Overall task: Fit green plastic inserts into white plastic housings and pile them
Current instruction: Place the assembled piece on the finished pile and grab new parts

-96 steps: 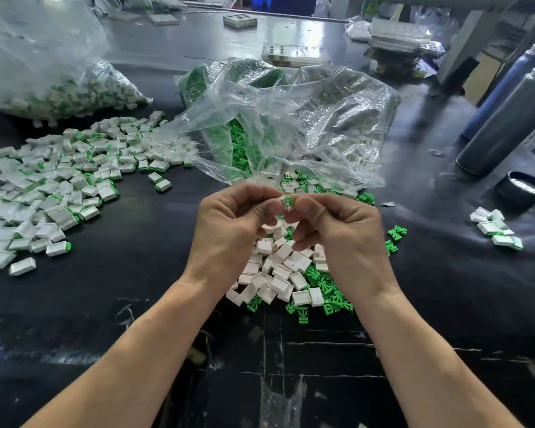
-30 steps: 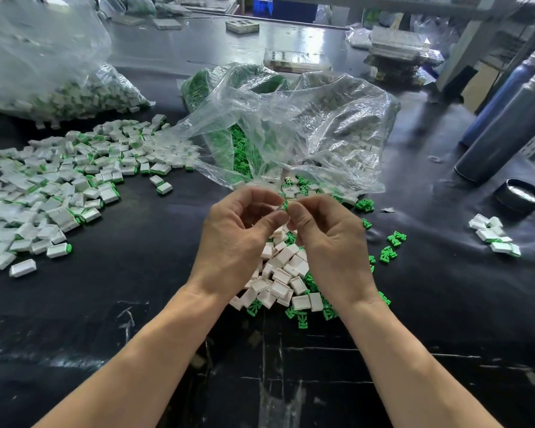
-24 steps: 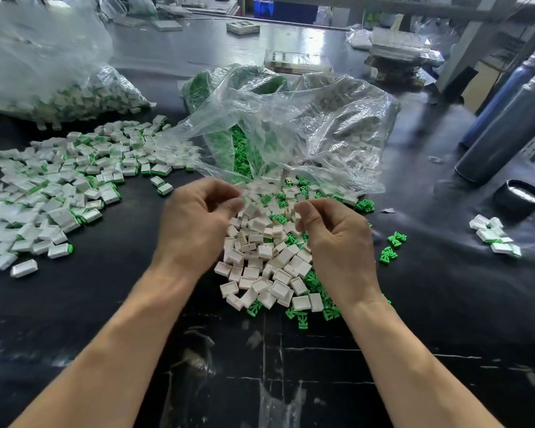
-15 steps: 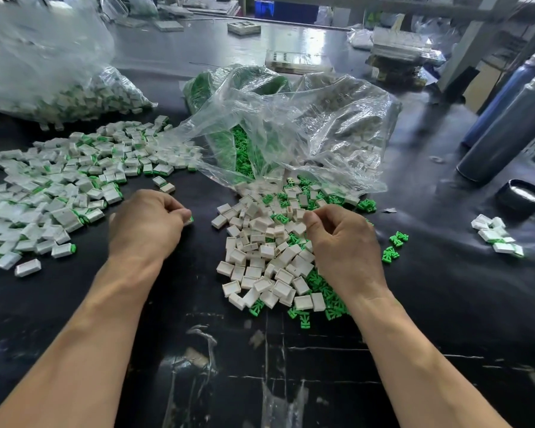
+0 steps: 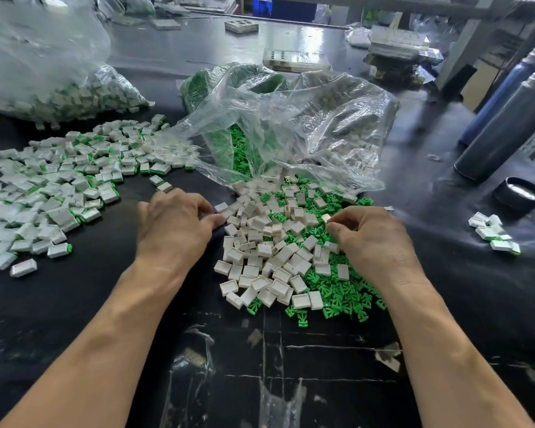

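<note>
While both hands worked the loose heap, status: a new pick-up was starting, by my read.
Left hand (image 5: 173,225): hovered at the left edge of the loose heap, fingers (image 5: 212,219) curled, tips touching the nearest white housing; whether anything was actually gripped, cannot tell.
Right hand (image 5: 374,239): low over the right side of the heap, fingers (image 5: 332,225) pinching one white housing (image 5: 326,217) off the top.
Loose heap: white housings (image 5: 260,261) and green inserts (image 5: 343,301) mixed, dead centre on the table (image 5: 105,304), probably so each hand reaches parts without stretching.
Clear bag (image 5: 291,125): open mouth faced the heap, likely the feed for it; more green inserts visible inside.
Finished pile (image 5: 59,183): spread on the left, well apart from the raw parts, likely to keep done and undone from mixing.
Second bag (image 5: 44,72): far left, holding white-and-green pieces.
Small cluster (image 5: 493,231): few pieces far right, purpose unclear.
Change vs half a second earlier: left hand had been out toward the finished pile; now back at the heap edge. Right hand stayed over the heap.
Change vs a second earlier: hands had been together, raised above the heap; now apart and down.
</note>
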`<state>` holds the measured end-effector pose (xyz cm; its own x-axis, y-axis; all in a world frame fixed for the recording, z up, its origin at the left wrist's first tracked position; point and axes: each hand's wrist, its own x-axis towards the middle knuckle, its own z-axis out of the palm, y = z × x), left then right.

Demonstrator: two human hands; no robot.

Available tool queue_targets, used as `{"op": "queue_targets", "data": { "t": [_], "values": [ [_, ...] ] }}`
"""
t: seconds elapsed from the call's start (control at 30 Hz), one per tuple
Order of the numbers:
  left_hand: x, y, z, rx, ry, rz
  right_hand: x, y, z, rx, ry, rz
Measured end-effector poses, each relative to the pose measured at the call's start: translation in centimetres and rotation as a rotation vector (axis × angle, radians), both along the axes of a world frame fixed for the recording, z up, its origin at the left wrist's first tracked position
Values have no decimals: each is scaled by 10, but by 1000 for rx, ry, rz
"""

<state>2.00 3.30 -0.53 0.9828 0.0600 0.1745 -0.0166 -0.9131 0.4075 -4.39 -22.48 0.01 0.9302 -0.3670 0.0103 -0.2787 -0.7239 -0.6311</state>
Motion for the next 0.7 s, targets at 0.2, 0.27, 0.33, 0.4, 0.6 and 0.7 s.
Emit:
{"op": "queue_targets", "data": {
  "t": [0.2,0.27,0.33,0.4,0.6,0.7],
  "values": [
    [-1,-5,-2,1,-13,-32,4,15,-5,-101,-38,2],
    [-2,-6,-3,3,-24,-46,6,19,-5,-141,-27,5],
    [-2,-7,-4,-4,-45,-55,8,20,-5,-162,-22,7],
    [-3,-7,-5,-26,-58,-62,7,21,-5,-175,-27,10],
    [-5,-8,-5,-149,-65,-92,6,23,-5,-170,-25,42],
    [-8,-8,-1,-441,-59,-169,5,21,-6,-108,-74,54]
  ]
}}
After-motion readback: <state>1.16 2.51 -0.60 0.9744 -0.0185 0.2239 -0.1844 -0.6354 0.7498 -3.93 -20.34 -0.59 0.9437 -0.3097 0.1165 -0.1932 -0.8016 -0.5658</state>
